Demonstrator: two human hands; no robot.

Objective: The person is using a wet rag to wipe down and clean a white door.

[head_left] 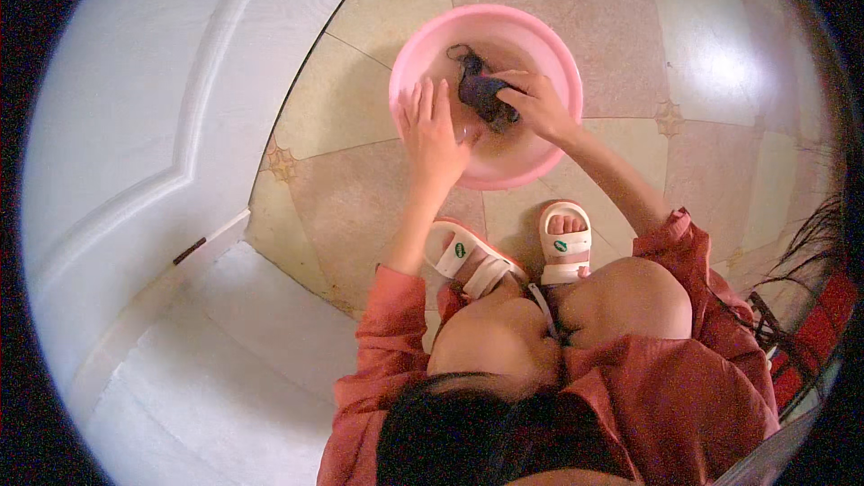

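A pink round basin (402, 47) stands on the floor in front of me, with what looks like shallow water inside. In it lies a bunched dark cloth (479, 88) with a thin loop at its far left end; I cannot make out what kind of garment or cloth it is. My right hand (538, 106) reaches in over the right side and grips the cloth's right part, its fingers curled onto it. At the basin's left side, my left hand (434, 130) is open, its fingers stretched out over the rim and its thumb toward the middle. It holds nothing.
Tan and cream floor tiles (576, 36) surround the basin. A white panelled door (126, 63) stands along the left. My feet in white sandals (565, 243) are just behind the basin. Something red (823, 328) is at the right edge.
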